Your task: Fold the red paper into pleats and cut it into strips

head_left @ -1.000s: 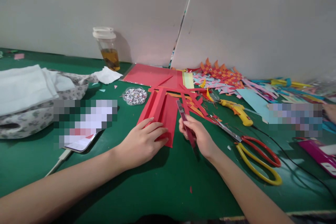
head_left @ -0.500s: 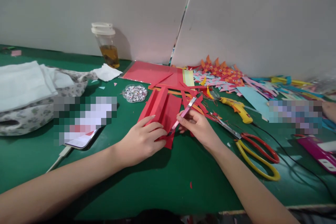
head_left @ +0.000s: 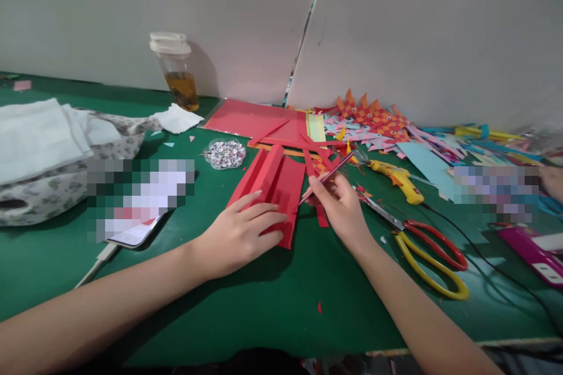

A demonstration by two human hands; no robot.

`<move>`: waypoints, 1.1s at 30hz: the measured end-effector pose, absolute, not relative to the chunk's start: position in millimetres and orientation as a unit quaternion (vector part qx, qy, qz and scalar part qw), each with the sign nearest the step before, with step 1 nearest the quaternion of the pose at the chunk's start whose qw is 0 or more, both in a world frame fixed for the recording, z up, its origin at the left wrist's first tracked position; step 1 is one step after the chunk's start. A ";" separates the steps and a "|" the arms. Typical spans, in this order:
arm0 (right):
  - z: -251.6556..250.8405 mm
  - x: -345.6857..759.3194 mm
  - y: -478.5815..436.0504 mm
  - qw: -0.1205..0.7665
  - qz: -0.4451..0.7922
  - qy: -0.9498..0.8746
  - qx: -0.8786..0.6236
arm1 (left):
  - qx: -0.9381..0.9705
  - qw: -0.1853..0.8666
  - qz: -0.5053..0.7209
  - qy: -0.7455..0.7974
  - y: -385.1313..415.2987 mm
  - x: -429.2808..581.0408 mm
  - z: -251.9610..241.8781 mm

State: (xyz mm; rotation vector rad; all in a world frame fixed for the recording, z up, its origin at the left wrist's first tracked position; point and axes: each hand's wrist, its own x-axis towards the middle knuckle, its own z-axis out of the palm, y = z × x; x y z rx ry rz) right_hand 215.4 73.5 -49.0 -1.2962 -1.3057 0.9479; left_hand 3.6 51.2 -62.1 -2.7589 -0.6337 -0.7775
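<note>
My left hand [head_left: 246,234] lies over the near end of a folded red paper sheet [head_left: 292,179], its fingers spread and pressing on it. Raised lengthwise pleats [head_left: 268,173] run along the sheet's left part. To the right, my right hand [head_left: 336,199] pinches a slim pink tool [head_left: 332,171] between thumb and fingers. The tool is seen nearly edge-on, so its exact kind is unclear. Its lower end is beside the sheet's right edge; I cannot tell whether it touches. Loose red paper strips [head_left: 323,217] lie just behind and below my right hand.
Scissors [head_left: 398,224] and a yellow glue gun [head_left: 404,184] with a cord lie right. Woven paper fish [head_left: 373,114] are heaped behind. A bag of googly eyes [head_left: 225,154], a phone [head_left: 141,231] and a lidded drink cup [head_left: 180,79] are left. Another person's hand [head_left: 552,181] shows far right.
My right hand has moved slightly right and up, away from the sheet, and the pink tool has turned from its flat face to edge-on. My left hand stays on the paper.
</note>
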 end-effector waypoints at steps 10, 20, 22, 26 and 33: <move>-41.6 213.6 68.3 0.454 0.396 -0.586 -0.542 | -0.913 0.102 -0.266 -0.294 53.1 2.7 -58.8; -31.0 221.9 70.6 0.423 0.699 -0.384 -0.430 | -0.871 0.023 -0.384 -0.306 50.5 1.9 -54.3; -29.6 220.3 67.3 0.446 0.707 -0.387 -0.389 | -0.876 0.017 -0.381 -0.294 50.8 2.4 -54.5; -32.0 217.4 65.3 0.492 0.675 -0.384 -0.392 | -0.888 -0.002 -0.363 -0.283 52.6 2.4 -56.4; -38.1 210.7 68.7 0.494 0.627 -0.392 -0.457 | -0.908 0.011 -0.333 -0.254 51.8 6.1 -59.0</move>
